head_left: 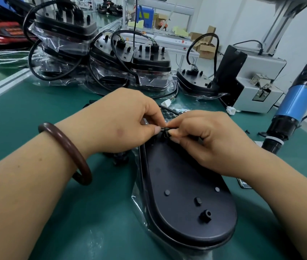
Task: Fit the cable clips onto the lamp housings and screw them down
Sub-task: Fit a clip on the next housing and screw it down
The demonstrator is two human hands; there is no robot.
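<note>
On the green mat [36, 128], clear bags of stacked housings [111, 72] lie behind the near lamp housing [182, 194], at whose far end the left hand [122, 121] and right hand [210, 139] pinch a black cable clip [165, 130], with a blue screwdriver [297, 102] to its right.

bright, even light from overhead, soft shadows on the green matted table [36, 113]. white glare streaks the clear plastic wrapping [70, 44]. edges bow outward, top right corner smeared.
</note>
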